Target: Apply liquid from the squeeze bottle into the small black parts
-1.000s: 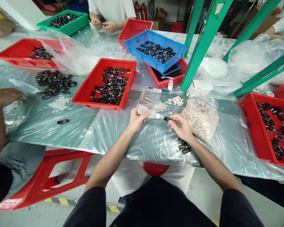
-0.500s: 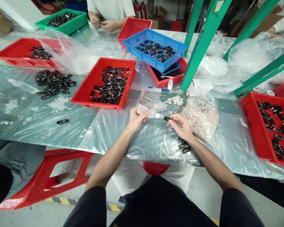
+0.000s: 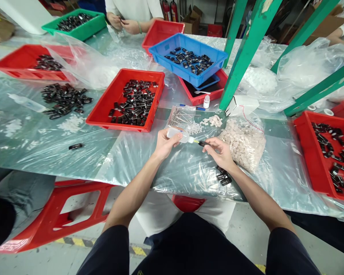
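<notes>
My left hand (image 3: 166,144) is closed around a translucent squeeze bottle (image 3: 180,135), held on its side. The bottle's thin yellowish nozzle points right and meets a small black glossy piece (image 3: 203,143). Pinched between the fingers of my right hand (image 3: 220,152) is that black piece. Below my right wrist several more black pieces (image 3: 224,178) lie on the plastic-covered table. Just beyond my hands are small white bits (image 3: 195,128), pale flat pieces (image 3: 212,121) and a bag of thin metal sticks (image 3: 181,116). A clear bag of pale pieces (image 3: 243,143) sits beside my right hand.
A red tray (image 3: 103,119) of black pieces stands ahead on the left. The blue tray (image 3: 195,81) rests on another red tray behind. Green posts (image 3: 240,57) rise at right, near a red tray (image 3: 312,168). Across the table, a person's hands (image 3: 129,26) work.
My hands, the bottle and the black piece stay practically where they were. Across the table, the other person's hands have shifted slightly.
</notes>
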`<state>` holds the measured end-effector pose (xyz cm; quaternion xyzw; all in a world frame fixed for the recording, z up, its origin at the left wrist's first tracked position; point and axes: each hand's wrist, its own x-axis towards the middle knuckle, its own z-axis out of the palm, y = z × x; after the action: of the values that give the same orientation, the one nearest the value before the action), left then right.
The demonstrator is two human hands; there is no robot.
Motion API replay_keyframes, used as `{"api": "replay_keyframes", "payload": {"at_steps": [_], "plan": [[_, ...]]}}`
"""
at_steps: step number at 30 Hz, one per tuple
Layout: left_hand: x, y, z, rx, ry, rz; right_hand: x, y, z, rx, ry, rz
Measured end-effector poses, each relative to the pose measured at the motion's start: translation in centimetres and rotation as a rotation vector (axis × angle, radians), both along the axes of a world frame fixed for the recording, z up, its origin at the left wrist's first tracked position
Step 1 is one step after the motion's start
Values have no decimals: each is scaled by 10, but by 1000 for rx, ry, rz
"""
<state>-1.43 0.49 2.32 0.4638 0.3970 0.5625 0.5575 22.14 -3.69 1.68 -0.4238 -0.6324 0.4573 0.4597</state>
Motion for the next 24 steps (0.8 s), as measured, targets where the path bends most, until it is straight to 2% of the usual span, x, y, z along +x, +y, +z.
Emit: {"api": "replay_keyframes", "payload": {"at_steps": [18,24], "plan": [[-3,-1,1,17,62,-15,-1,-1,5,-10,6,13],[-3,-1,1,25,69,-10,0,-1,1,-24,24,22]]}}
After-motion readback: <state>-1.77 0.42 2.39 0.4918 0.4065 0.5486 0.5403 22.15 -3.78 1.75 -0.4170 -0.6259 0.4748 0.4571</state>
